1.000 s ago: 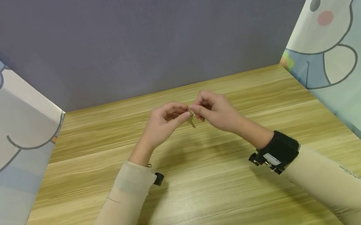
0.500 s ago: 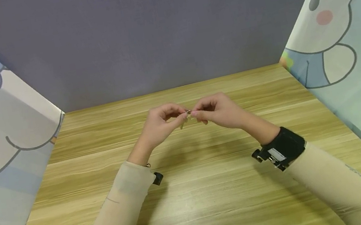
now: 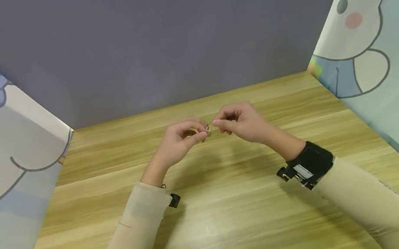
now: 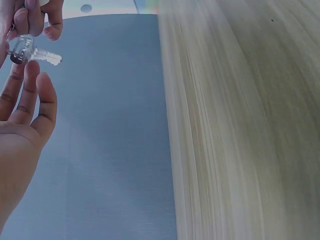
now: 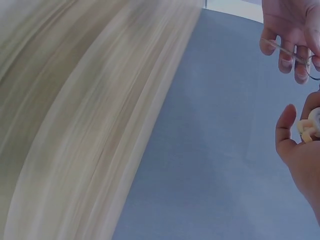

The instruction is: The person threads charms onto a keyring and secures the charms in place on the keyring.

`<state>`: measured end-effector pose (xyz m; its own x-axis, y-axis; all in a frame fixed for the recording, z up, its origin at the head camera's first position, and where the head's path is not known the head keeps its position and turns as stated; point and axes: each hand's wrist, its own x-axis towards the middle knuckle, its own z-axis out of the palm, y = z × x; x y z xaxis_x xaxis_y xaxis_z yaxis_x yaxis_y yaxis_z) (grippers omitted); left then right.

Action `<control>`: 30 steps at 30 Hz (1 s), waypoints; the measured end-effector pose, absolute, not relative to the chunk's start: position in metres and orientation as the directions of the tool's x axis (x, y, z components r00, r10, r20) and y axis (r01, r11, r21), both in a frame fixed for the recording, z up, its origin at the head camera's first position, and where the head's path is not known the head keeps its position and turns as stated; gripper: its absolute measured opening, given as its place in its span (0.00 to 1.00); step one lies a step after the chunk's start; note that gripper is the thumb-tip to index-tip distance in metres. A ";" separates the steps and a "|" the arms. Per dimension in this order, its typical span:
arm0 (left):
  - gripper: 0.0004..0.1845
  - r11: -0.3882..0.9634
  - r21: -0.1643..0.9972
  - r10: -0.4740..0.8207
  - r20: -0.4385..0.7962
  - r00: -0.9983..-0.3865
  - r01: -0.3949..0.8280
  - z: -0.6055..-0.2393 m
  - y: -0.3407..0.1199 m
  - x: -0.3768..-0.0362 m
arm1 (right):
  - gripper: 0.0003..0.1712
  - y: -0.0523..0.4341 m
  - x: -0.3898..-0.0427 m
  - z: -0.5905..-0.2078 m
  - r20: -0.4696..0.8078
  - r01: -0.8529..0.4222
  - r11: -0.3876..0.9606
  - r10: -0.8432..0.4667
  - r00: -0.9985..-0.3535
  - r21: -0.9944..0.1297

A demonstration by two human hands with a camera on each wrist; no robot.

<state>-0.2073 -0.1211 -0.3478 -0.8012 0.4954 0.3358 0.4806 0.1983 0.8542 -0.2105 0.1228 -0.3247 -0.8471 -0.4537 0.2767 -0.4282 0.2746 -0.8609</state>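
Small key on wire ring [image 3: 209,128], held in air above wooden table [image 3: 214,210], between both hands. Left hand [image 3: 180,138] pinches it with fingertips; right hand [image 3: 243,122] pinches opposite side. Judged light, stiff metal, slippery; best grasped at key head, ring by wire loop

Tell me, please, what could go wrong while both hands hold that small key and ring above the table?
The key is pinched only at the fingertips by the left hand and right hand, so it could slip and drop onto the wooden table. The thin ring might spring out of the fingers.
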 end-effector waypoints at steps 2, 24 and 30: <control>0.04 0.191 0.856 0.501 0.336 -0.798 0.480 -0.351 -0.122 -0.207 | 0.10 0.121 -0.210 -0.327 0.284 -0.428 0.268 -0.444 -0.850 -0.863; 0.07 0.285 0.796 0.515 0.342 -0.786 0.533 -0.347 -0.120 -0.207 | 0.09 0.120 -0.213 -0.334 0.325 -0.452 0.295 -0.392 -0.861 -0.842; 0.05 0.276 0.798 0.508 0.352 -0.786 0.535 -0.347 -0.118 -0.208 | 0.08 0.121 -0.212 -0.332 0.329 -0.465 0.304 -0.406 -0.853 -0.832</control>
